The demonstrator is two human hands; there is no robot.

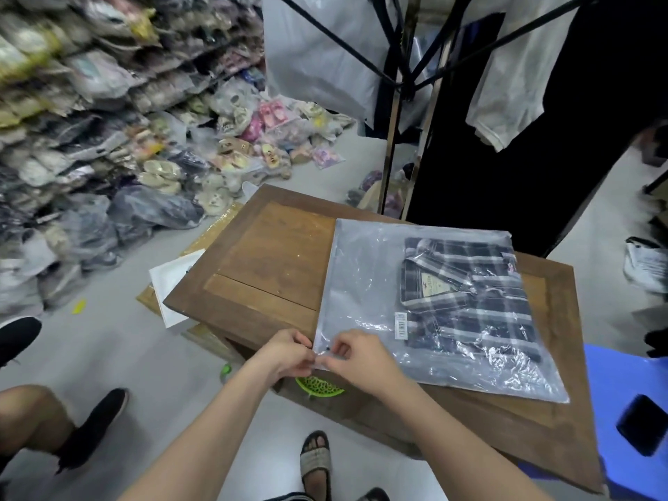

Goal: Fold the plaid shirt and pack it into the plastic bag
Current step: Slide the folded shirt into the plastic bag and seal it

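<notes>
The folded plaid shirt (466,294), dark blue with white stripes, lies inside the clear plastic bag (365,283) on the wooden table (267,254). The shirt fills the bag's right half; the left half is flat and empty. A barcode sticker sits on the bag near the shirt's lower left corner. My left hand (285,352) and my right hand (356,356) both pinch the bag's near left corner at the zip edge, fingertips almost touching.
A blue plastic stool (614,399) with a black phone (643,428) stands at the right. Packed goods are piled on the floor at the left. A clothes rack (401,103) stands behind the table. A green basket (318,386) is below the table edge. Another person's legs are at lower left.
</notes>
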